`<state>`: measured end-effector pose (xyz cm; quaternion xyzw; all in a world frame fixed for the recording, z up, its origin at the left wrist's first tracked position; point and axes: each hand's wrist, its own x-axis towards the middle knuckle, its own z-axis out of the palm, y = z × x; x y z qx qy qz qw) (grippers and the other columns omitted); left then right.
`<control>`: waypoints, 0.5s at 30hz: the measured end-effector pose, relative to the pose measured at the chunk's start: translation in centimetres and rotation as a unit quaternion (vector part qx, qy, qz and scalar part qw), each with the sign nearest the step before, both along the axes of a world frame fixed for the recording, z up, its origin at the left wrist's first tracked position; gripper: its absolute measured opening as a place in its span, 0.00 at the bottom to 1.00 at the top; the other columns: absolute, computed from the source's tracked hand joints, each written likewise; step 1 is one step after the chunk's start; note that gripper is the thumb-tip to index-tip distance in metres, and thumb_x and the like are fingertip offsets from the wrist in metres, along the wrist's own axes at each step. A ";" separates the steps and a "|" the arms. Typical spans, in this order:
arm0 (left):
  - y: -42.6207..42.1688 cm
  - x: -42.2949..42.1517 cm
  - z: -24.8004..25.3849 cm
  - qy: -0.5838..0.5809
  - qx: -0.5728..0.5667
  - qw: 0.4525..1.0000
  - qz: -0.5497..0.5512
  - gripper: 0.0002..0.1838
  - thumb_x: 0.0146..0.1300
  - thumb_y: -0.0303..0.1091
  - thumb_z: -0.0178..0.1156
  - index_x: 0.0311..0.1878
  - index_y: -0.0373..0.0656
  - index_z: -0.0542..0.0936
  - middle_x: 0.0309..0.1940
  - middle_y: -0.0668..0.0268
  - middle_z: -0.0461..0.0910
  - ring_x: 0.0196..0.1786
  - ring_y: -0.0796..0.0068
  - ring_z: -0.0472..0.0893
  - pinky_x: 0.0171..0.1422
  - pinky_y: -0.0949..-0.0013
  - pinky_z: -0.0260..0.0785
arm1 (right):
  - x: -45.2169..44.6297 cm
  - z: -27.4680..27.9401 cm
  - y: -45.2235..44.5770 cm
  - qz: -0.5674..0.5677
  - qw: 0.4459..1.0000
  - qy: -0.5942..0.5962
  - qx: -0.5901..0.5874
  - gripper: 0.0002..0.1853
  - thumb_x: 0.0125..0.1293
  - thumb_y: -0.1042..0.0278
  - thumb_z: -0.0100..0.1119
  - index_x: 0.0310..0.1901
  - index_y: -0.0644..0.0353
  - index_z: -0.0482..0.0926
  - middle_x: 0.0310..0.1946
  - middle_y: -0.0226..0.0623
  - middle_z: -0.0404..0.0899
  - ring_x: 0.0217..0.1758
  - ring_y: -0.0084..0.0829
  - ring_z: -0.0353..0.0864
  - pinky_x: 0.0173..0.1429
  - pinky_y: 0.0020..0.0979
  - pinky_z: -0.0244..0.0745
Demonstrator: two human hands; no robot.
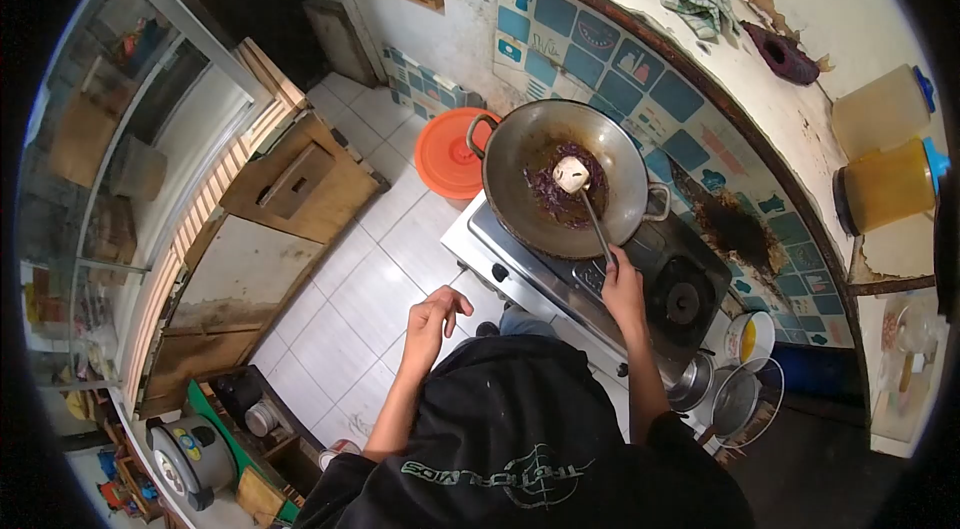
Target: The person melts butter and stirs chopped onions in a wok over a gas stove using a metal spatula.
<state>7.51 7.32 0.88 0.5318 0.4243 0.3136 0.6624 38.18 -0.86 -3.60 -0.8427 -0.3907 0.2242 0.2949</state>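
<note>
My right hand point(624, 281) is wrapped round the handle of a metal spatula point(597, 221). Its pale, bright head lies among dark purple shreds, like sliced shallots point(562, 207), in the bottom of a wok point(510, 164). The wok has two loop handles and sits on the left burner of a gas stove point(520, 251). Held in the air in front of my body, left of the stove, is my left hand point(432, 321), its fingers loosely bent and nothing visible in them.
An orange-lidded bucket point(440, 157) stands on the floor beside the wok. The right burner point(682, 302) carries no pot. Right of the stove are a metal pot point(692, 381), a strainer point(736, 403) and a white bowl point(748, 339). A wooden cabinet point(255, 259) stands left across the tiled floor.
</note>
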 end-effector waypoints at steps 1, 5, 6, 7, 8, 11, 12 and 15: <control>0.0 0.0 -0.1 -0.002 0.004 1.000 -0.003 0.29 0.73 0.36 0.43 0.11 0.38 0.65 0.32 0.58 0.79 0.40 0.72 0.74 0.54 0.69 0.65 | 0.4 -0.8 0.2 -0.002 1.000 0.002 0.018 0.18 0.72 0.70 0.46 0.61 0.56 0.71 0.27 0.52 0.79 0.25 0.47 0.78 0.33 0.43 0.72; 0.3 -0.1 0.0 -0.005 0.003 1.000 0.004 0.28 0.72 0.35 0.43 0.11 0.37 0.66 0.32 0.57 0.79 0.39 0.72 0.74 0.53 0.68 0.65 | 2.5 -3.9 0.9 -0.086 0.962 0.261 -0.015 0.18 0.75 0.69 0.43 0.64 0.56 0.68 0.22 0.35 0.70 0.18 0.28 0.67 0.23 0.34 0.62; 0.4 -0.2 0.0 -0.007 0.011 1.000 0.002 0.28 0.72 0.35 0.43 0.11 0.37 0.66 0.32 0.58 0.79 0.39 0.72 0.74 0.53 0.68 0.65 | 2.8 -3.6 0.9 -0.109 0.941 0.321 -0.009 0.18 0.75 0.68 0.43 0.64 0.56 0.67 0.21 0.31 0.66 0.17 0.24 0.63 0.21 0.31 0.58; 0.5 -0.2 -0.1 -0.009 0.019 1.000 -0.001 0.28 0.72 0.35 0.43 0.12 0.36 0.66 0.32 0.58 0.79 0.39 0.72 0.74 0.52 0.68 0.65 | 2.7 -3.0 1.0 -0.131 0.916 0.379 -0.004 0.18 0.75 0.68 0.42 0.64 0.55 0.67 0.20 0.28 0.62 0.16 0.19 0.59 0.18 0.29 0.54; 0.5 -0.2 -0.2 -0.006 0.012 1.000 -0.001 0.28 0.72 0.35 0.43 0.11 0.36 0.66 0.32 0.58 0.79 0.39 0.72 0.74 0.52 0.68 0.65 | 2.6 -3.0 1.2 -0.146 0.904 0.402 0.002 0.18 0.75 0.68 0.42 0.65 0.55 0.66 0.19 0.26 0.61 0.16 0.18 0.56 0.18 0.28 0.52; 0.4 0.0 -0.3 -0.004 0.002 1.000 -0.002 0.28 0.72 0.34 0.43 0.11 0.36 0.66 0.32 0.57 0.79 0.39 0.72 0.74 0.52 0.68 0.65 | 2.7 -3.2 1.6 -0.172 0.867 0.467 0.017 0.18 0.75 0.68 0.42 0.65 0.55 0.64 0.19 0.24 0.57 0.14 0.16 0.51 0.17 0.25 0.46; 0.4 0.1 -0.2 -0.007 0.003 1.000 -0.002 0.28 0.72 0.34 0.44 0.11 0.37 0.65 0.32 0.57 0.79 0.39 0.72 0.74 0.53 0.68 0.65 | 3.0 -3.2 1.6 -0.169 0.856 0.488 0.020 0.18 0.75 0.68 0.42 0.65 0.55 0.64 0.19 0.23 0.57 0.15 0.16 0.50 0.17 0.25 0.46; 0.2 0.2 -0.3 -0.009 -0.001 1.000 -0.002 0.28 0.71 0.34 0.44 0.11 0.37 0.65 0.32 0.57 0.79 0.40 0.72 0.74 0.53 0.68 0.65 | 3.0 -3.4 1.7 -0.179 0.842 0.508 0.026 0.18 0.75 0.68 0.43 0.64 0.55 0.64 0.19 0.23 0.57 0.15 0.16 0.51 0.17 0.24 0.46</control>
